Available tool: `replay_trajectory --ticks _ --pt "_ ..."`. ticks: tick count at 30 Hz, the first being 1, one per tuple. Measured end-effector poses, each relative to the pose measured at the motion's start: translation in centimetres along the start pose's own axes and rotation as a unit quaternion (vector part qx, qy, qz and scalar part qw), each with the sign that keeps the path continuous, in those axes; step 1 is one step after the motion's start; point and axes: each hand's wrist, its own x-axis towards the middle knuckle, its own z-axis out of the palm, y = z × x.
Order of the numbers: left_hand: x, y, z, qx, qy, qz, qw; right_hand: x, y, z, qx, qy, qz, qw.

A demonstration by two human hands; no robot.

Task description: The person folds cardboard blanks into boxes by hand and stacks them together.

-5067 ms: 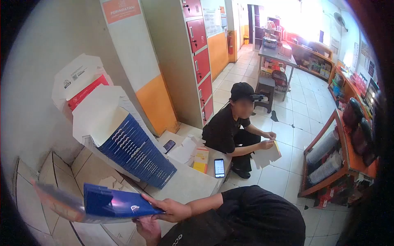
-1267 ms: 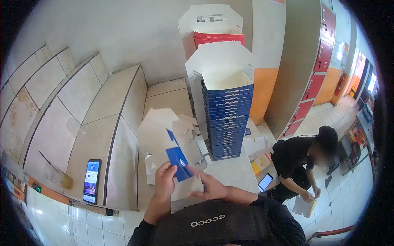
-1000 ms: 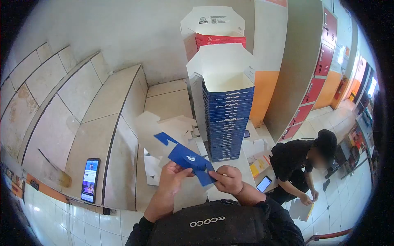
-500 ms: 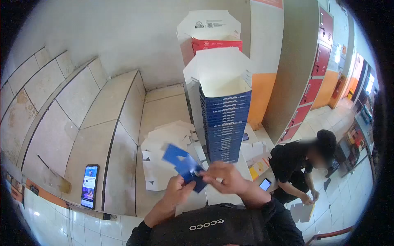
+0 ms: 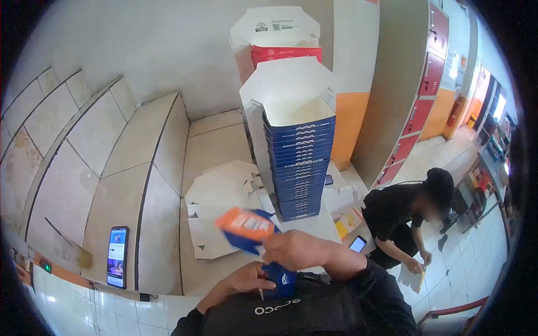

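A partly folded blue carton [image 5: 281,280] with an orange printed panel is held close to my chest. My left hand [image 5: 246,280] grips its lower part, thumb across the blue side. My right hand [image 5: 288,250] is closed on the carton's middle, below the orange flap, which is blurred by motion; its fingertips are partly hidden. Just beyond the hands lie flat white carton blanks [image 5: 218,201] on the tiled counter. A tall stack of nested blue boxes [image 5: 300,168] stands behind the carton, with red boxes [image 5: 286,53] behind it.
A phone [image 5: 116,257] leans at the counter's left edge, beside a tiled ledge [image 5: 120,190]. Another phone [image 5: 357,243] lies at the right. A crouching person [image 5: 400,218] in black handles a carton piece on the right. Red-doored lockers [image 5: 417,120] stand beyond.
The carton has been brought lower and nearer my chest, and its orange panel now shows. My right hand has moved down and left. The view has shifted slightly.
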Motion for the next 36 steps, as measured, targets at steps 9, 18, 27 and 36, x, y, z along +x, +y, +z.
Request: replay_trajectory --ticks 9,18,27,36 --pt "-5.3 -2.7 -6.7 0.035 -0.081 0.309 0.947 -3.7 2.4 -3.2 0.187 0.235 0.159 0.941" --pt "-10.6 -9.2 -1.5 -0.148 0.378 0.274 0.872 2.4 3.2 1.0 0.726 0.325 0.198 0.573" --pt "-3.1 -1.1 -0.6 -0.265 0.451 0.265 0.810 4.2 -1.4 7.3 0.176 0.270 0.165 0.932" --pt "-1.6 2.5 -1.9 -0.023 0.596 0.259 0.760 1.5 2.9 6.8 0.225 0.431 0.253 0.837"
